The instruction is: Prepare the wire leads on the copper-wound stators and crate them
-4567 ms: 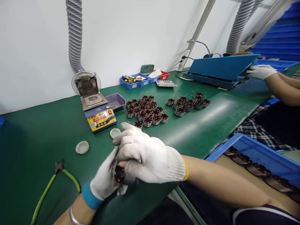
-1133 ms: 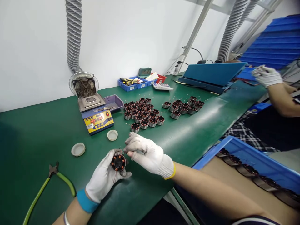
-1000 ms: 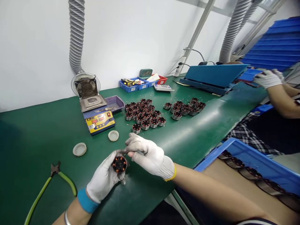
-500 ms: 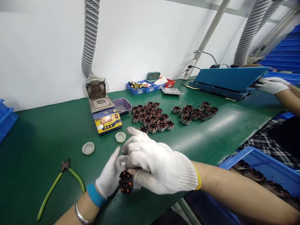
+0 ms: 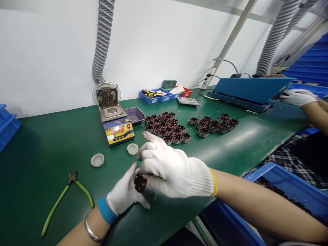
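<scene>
Gripping a round black-and-copper metal stator (image 5: 140, 183) in the white-gloved left hand (image 5: 123, 192); apparently working beside it with the white-gloved right hand (image 5: 170, 169), cannot tell if pinching; next probably needing steady left support.

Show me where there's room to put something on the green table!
Bare green tabletop lies beyond the green-handled pliers, between the blue bin at the left edge and the yellow box. Another bare patch sits between the copper-wound parts and the plaid cloth. It's crowded beside the purple tray, where those parts cluster.
</scene>
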`<state>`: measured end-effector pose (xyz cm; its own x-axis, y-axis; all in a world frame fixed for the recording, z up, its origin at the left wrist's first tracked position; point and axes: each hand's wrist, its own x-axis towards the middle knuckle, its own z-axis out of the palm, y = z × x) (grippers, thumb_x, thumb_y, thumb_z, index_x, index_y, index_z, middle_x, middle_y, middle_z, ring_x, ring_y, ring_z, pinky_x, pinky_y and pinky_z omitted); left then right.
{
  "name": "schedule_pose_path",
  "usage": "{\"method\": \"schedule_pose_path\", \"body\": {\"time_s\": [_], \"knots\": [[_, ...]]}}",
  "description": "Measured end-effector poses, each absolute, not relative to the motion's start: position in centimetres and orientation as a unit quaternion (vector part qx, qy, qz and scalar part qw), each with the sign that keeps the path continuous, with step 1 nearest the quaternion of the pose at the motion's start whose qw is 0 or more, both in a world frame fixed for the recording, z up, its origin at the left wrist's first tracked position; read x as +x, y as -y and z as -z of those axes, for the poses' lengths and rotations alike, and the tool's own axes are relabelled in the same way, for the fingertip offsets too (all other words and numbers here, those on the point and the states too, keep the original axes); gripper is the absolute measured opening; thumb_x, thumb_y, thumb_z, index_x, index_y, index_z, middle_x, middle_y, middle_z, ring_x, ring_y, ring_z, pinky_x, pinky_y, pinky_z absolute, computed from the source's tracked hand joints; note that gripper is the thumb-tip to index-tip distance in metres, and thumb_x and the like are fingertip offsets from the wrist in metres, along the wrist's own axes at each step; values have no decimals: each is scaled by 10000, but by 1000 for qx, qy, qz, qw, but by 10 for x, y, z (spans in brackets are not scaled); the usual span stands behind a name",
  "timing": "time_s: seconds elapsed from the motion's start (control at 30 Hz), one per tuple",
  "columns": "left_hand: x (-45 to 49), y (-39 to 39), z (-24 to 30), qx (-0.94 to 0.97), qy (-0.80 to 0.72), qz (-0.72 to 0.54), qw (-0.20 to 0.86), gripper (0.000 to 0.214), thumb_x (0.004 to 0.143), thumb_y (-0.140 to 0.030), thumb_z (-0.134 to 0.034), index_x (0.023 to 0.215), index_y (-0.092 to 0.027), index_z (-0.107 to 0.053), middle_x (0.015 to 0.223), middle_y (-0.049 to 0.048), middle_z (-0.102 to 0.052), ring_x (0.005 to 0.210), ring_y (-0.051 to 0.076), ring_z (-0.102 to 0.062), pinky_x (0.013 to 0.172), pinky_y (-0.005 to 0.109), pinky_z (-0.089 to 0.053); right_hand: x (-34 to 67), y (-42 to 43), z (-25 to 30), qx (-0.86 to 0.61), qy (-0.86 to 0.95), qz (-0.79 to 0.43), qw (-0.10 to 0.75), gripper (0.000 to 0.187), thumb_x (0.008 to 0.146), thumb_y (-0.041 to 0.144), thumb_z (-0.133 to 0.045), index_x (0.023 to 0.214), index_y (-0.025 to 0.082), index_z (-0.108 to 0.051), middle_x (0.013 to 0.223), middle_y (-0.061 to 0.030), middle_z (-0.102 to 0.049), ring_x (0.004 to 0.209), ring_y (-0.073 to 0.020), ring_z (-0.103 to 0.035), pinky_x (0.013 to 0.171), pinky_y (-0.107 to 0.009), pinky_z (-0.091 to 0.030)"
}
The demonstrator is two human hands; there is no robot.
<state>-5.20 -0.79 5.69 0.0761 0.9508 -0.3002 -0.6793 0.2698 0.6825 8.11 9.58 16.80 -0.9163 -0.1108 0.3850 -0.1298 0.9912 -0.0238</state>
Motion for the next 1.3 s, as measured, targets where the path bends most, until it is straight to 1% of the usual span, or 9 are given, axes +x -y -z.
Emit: {"method": "schedule_pose_path", "body": {"time_s": [0.2,0.3,0.4,0.53,0.6,0.7,0.9,1.1,1.3], "knots": [[-45,13,-61,230,-389,-585,673,536,656,-457,-821,1038,-152,-601,827,53,-658,640,176,-667,597,311,-576,90,-112,-143,-14,953,-197,228,80,764,147,-533,712,166,-591,799,-53,-610,896,-208,-606,1087,-532,-318],[-42,10,-61,199,-409,-627,632,546,649,-431,-833,1046,-155,-580,870,43,-647,677,185,-678,669,337,-578,87,-122,-113,-158,855,-429,245,100,780,237,-545,708,170,-561,761,-51,-621,824,-197,-622,888,-438,-495],[-40,9,-60,152,-423,-666,596,517,634,-405,-848,995,-169,-562,885,23,-642,742,203,-693,688,315,-569,84,-127,-82,-282,667,-604,332,209,797,380,-538,775,174,-558,783,-65,-646,774,-195,-639,753,-377,-549],[-33,7,-54,107,-430,-694,567,520,618,-417,-850,958,-171,-543,930,38,-653,820,215,-683,711,320,-558,89,-109,-56,-247,759,-464,384,272,769,327,-597,983,161,-610,1039,-123,-666,1027,-257,-629,930,-444,-508],[-28,6,-49,113,-432,-708,548,489,639,-437,-827,944,-178,-546,921,34,-655,837,209,-667,747,337,-546,91,-96,-47,-151,857,-317,376,477,711,258,-636,1172,158,-569,1220,-146,-608,1196,-285,-543,1045,-486,-425],[-27,7,-45,167,-486,-682,521,373,708,-447,-766,870,-174,-567,845,23,-645,842,193,-631,777,320,-514,90,-85,-39,-106,890,-228,381,585,692,236,-635,1259,168,-511,1210,-142,-615,1194,-282,-547,1036,-474,-437],[-42,5,-60,275,-617,-609,416,236,734,-341,-729,863,-166,-638,835,40,-666,838,195,-602,767,285,-475,98,-90,-50,-146,888,-382,210,499,680,220,-690,1163,208,-565,1120,-73,-624,977,-199,-636,851,-323,-526],[-42,5,-60,291,-617,-615,395,77,698,-212,-699,695,-166,-637,691,14,-631,696,158,-565,680,253,-454,104,-91,-58,-143,867,-451,156,554,605,176,-729,1139,205,-585,1095,-68,-625,982,-214,-627,859,-356,-514],[-46,7,-54,220,-579,-674,403,156,746,-314,-665,741,-195,-563,605,-42,-549,507,110,-489,507,234,-408,107,-87,-56,-236,807,-524,137,557,572,136,-703,1093,213,-521,1026,-33,-661,907,-180,-661,806,-308,-539]]}}
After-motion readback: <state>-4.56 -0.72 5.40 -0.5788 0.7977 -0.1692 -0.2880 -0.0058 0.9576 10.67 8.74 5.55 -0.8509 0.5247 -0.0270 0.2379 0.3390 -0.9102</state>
